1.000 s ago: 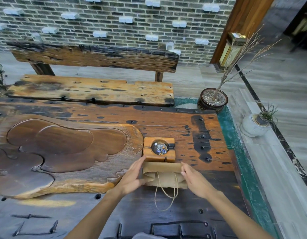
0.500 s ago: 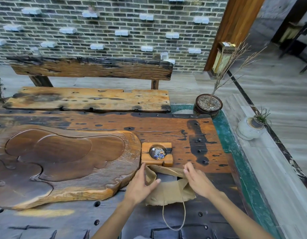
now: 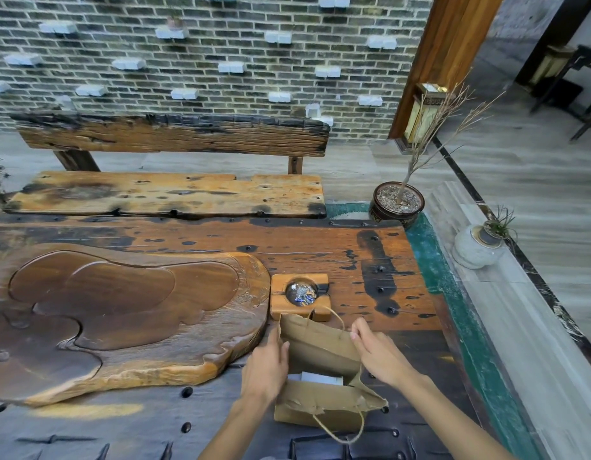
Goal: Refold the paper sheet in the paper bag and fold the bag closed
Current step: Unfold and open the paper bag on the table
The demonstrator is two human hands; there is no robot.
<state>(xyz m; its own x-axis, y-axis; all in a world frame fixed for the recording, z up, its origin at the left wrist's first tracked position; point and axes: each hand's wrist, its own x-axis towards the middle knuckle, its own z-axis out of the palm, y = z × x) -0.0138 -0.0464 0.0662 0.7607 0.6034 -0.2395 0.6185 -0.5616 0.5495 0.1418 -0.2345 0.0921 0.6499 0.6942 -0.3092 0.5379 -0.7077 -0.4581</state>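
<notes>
Head view: brown paper bag (image 3: 320, 346) stood open-mouthed on the dark wooden table (image 3: 403, 260), just in front of the square wooden ashtray (image 3: 300, 295) and beside the carved tea tray (image 3: 121, 313). White paper sheet (image 3: 322, 379) partly visible inside. Left hand (image 3: 265, 370) pinched around the bag's left edge; right hand (image 3: 378, 351) gripped the far rim near a twine handle (image 3: 333, 315). Second handle (image 3: 343, 429) hung toward the camera.

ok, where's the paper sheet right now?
In the head view, the white paper sheet sits inside the open mouth of the brown paper bag, low and centre-right on the table, between the left hand and right hand.
</notes>
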